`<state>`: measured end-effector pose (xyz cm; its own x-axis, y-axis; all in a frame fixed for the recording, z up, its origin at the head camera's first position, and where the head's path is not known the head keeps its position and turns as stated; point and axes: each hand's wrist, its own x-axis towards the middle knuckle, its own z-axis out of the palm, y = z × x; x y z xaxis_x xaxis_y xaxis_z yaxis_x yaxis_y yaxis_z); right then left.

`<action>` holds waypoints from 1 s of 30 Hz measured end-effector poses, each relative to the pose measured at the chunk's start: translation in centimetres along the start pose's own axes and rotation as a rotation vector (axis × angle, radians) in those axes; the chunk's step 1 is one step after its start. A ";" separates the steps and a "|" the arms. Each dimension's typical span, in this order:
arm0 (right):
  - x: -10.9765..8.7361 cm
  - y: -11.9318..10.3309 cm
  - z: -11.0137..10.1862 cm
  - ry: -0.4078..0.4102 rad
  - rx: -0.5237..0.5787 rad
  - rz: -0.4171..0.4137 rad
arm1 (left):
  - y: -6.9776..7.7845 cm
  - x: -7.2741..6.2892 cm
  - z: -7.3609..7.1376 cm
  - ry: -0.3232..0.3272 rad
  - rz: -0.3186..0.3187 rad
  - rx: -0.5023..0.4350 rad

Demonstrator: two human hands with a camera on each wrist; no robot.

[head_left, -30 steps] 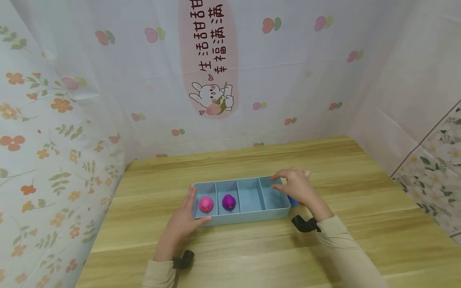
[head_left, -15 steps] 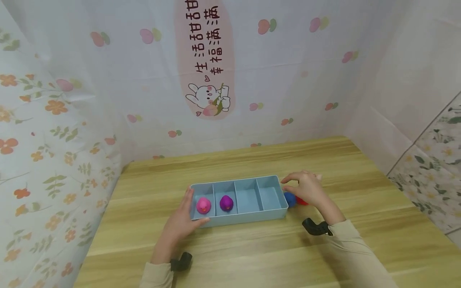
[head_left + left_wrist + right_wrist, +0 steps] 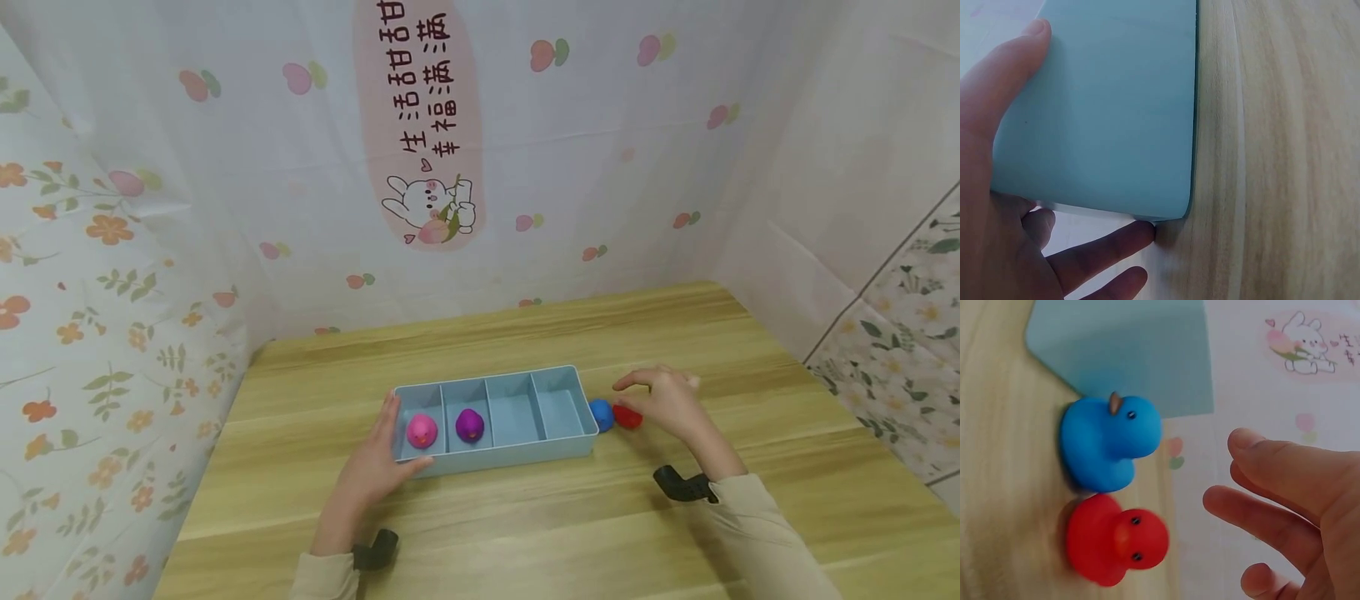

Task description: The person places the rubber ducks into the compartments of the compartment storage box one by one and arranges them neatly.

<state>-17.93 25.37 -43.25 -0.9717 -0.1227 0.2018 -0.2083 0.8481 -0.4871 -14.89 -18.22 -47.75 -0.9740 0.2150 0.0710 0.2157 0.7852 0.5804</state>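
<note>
A light blue divided box [image 3: 517, 452] lies on the table with four-sided compartments in a row. My left hand [image 3: 377, 457] holds its left end, the thumb along the front wall and the fingers around the corner, as the left wrist view also shows. A pink toy duck [image 3: 422, 431] sits in the leftmost compartment and a purple toy duck [image 3: 469, 425] in the one beside it. Just right of the box are a blue toy duck [image 3: 1104, 440] and a red toy duck [image 3: 1113, 540]. Close over the red one hovers my right hand [image 3: 666, 402], fingers loosely bent, holding nothing.
The wood-grain table [image 3: 487, 533] carries the box. A patterned white cloth [image 3: 322, 175] hangs behind the table and at both sides. Each wrist wears a black camera mount [image 3: 678, 485].
My right hand has moved right from over the box's right end to above the red duck, uncovering both loose ducks. The left hand stays on the box; the head view has shifted slightly.
</note>
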 end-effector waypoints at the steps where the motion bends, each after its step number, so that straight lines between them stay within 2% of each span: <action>1: -0.1 0.2 0.0 -0.002 -0.001 0.005 | 0.0 0.0 0.0 -0.004 -0.005 0.003; 8: -1.0 1.4 0.2 0.011 0.004 0.023 | 0.2 0.1 -0.2 -0.029 -0.031 -0.002; 15: -1.4 2.7 0.7 -0.037 0.040 0.032 | 0.2 0.1 -0.2 -0.020 -0.025 0.001; 22: -1.8 4.0 1.7 -0.077 0.017 0.026 | 0.2 0.1 -0.2 -0.020 -0.028 0.005; 30: -2.2 4.8 2.6 -0.075 0.027 0.046 | 0.4 -0.1 -0.2 -0.007 -0.018 -0.007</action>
<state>-17.10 28.40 -48.24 -0.9857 -0.1232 0.1147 -0.1652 0.8398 -0.5172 -14.77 -18.03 -47.39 -0.9773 0.2047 0.0546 0.1972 0.7848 0.5876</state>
